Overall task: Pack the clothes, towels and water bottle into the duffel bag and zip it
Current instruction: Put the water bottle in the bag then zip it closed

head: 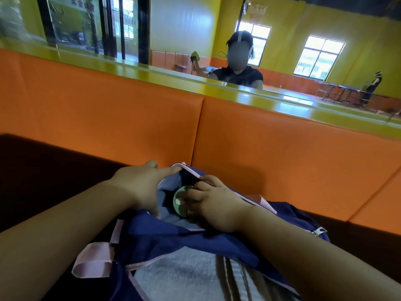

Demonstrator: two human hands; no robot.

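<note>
A navy duffel bag (165, 237) with pale pink trim and straps lies on a dark seat, its far end open. My right hand (214, 205) grips the green lid of the water bottle (180, 203), which lies inside the far opening with its body hidden. The bag's pink edge at that opening is held back by my left hand (141, 183). A grey towel (180, 274) with dark stripes shows in the near open part of the bag. A blue-grey cloth (166, 192) lies inside next to the bottle.
An orange padded backrest (282, 153) rises right behind the bag, topped by a yellow-green ledge (260, 98). A person in black sits beyond the ledge. A pink strap loop (93, 263) hangs at the bag's left. Dark seat surface (43, 170) extends to the left.
</note>
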